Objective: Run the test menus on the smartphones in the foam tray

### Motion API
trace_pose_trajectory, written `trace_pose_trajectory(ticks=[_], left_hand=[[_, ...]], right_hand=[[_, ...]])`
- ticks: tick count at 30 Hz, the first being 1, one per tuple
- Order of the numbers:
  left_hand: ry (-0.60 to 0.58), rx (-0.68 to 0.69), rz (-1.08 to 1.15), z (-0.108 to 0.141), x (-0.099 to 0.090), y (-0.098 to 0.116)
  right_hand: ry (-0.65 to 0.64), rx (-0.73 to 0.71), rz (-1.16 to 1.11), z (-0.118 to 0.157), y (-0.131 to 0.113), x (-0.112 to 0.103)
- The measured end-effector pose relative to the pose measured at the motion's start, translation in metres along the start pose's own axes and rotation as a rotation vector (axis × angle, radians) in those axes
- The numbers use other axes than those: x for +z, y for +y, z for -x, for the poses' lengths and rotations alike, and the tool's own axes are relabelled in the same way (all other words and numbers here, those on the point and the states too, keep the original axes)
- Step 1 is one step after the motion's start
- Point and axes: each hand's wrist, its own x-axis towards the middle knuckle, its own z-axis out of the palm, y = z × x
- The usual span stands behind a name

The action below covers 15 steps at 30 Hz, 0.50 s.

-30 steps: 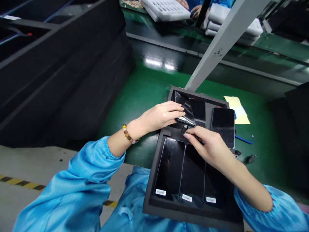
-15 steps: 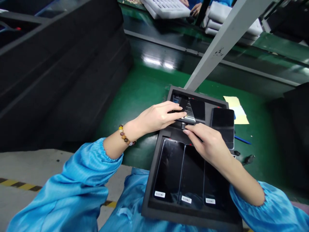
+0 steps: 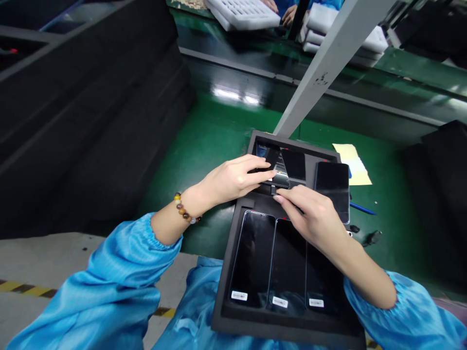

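Observation:
My left hand (image 3: 237,179) reaches in from the left with a beaded bracelet on the wrist. Its fingers grip a phone (image 3: 281,179), which sits tilted at the far left part of a black foam tray (image 3: 288,331). At the phone's near edge is a small black plug (image 3: 273,190), pinched between the thumb and forefinger of my right hand (image 3: 315,211); whether it is fully inserted I cannot tell. Below the hands, three dark-screened phones with white labels lie side by side: a left one (image 3: 251,257), a middle one (image 3: 288,262) and a right one (image 3: 321,279) partly under my right forearm.
Another phone (image 3: 332,189) lies at the tray's right side. Beyond it on the green surface are yellow paper (image 3: 353,167), a blue pen (image 3: 362,209) and small black parts (image 3: 372,237). A grey post (image 3: 314,87) rises behind the tray. Black foam stacks (image 3: 91,121) stand left; a co-worker's hands (image 3: 288,15) show at the top.
The view has shifted slightly, moving the scene a little to the left. Both hands keep nearly the same grip on the phone and plug.

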Motion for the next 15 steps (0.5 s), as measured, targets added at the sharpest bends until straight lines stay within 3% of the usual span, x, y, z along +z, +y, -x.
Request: trace_pose_trajectory(ticks=[9, 12, 15], left_hand=[[0.019, 0.044, -0.020, 0.001, 0.002, 0.002], [-0.019, 0.037, -0.004, 0.003, -0.001, 0.007], [-0.124, 0.003, -0.012, 0.005, -0.008, 0.010]], right_hand=[[-0.047, 0.086, -0.004, -0.005, -0.002, 0.004], [-0.091, 0.103, -0.006, -0.003, 0.002, -0.005], [0.093, 0.286, 0.033, 0.016, 0.022, -0.024]])
